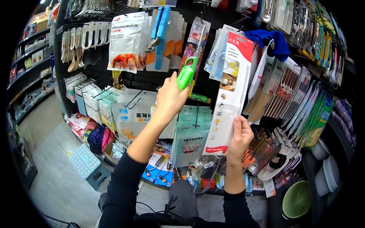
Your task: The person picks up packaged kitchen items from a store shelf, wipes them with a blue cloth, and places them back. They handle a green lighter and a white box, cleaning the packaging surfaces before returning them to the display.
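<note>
My left hand (172, 95) grips the bright green plastic handle (184, 77) of what looks like a long-stemmed lighter. A slim metal stem runs up from the handle, in front of or inside a hanging clear pack (196, 37); I cannot tell which. In my right hand (241, 139) is the lower right edge of a long white and red packaging card (225, 99), pinched between thumb and fingers. It bears small pictures and writing, and stands tilted, its top leaning right. Clear plastic hangs just below it.
Disposable glove packs (124, 42) and a blue clip strip (160, 37) hang to the left. Green cloth packs (189, 136) hang below, and chopstick packs (285, 88) to the right. A blue step stool (85, 162) stands on the floor; a green basin (297, 199) is lower right.
</note>
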Demonstrator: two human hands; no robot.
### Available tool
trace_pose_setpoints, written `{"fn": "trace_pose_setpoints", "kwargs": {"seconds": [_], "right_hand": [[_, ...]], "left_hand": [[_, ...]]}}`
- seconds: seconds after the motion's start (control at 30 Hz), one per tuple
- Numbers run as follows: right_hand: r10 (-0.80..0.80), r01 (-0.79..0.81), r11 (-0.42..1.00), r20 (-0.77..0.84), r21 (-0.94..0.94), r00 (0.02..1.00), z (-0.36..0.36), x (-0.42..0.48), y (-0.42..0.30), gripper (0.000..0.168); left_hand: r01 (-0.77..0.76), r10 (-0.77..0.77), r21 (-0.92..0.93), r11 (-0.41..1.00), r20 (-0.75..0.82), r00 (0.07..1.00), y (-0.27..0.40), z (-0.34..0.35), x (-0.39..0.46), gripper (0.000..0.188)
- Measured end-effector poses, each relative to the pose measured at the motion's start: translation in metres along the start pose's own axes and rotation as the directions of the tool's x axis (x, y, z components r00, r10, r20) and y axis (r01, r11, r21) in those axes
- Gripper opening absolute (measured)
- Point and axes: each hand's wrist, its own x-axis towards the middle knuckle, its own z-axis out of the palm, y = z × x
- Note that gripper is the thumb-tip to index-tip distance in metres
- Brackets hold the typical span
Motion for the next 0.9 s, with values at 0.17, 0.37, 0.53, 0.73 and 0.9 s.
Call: {"fn": "trace_pose_setpoints", "kwargs": {"seconds": [0.17,0.37,0.53,0.73,0.9], "right_hand": [[0.037,-0.032,0.998,0.097,-0.050,0.995,0.014,-0.031,0.019,0.021],[0.016,0.000,0.993,0.131,-0.121,0.991,0.061,-0.072,0.032,0.013],[-0.334,0.508,0.805,0.472,-0.308,0.816,0.094,-0.093,0.021,0.024],[-0.204,0.464,0.878,0.789,-0.114,0.580,0.126,-0.120,-0.003,0.033],[-0.331,0.593,0.805,0.819,-0.014,0.468,0.097,-0.170,-0.020,0.029]], "left_hand": [[0.166,0.016,-0.836,0.522,0.204,0.979,0.013,-0.050,-0.067,0.045],[0.258,-0.190,-0.788,0.559,0.181,0.965,-0.020,-0.056,-0.148,0.067],[0.261,-0.249,-0.865,0.428,0.165,0.954,-0.042,-0.063,-0.173,0.089],[0.220,-0.311,-0.971,0.095,0.181,0.933,-0.079,-0.089,-0.174,0.077],[-0.076,-0.564,-0.997,-0.011,-0.056,0.824,-0.105,-0.122,-0.171,0.072]]}}
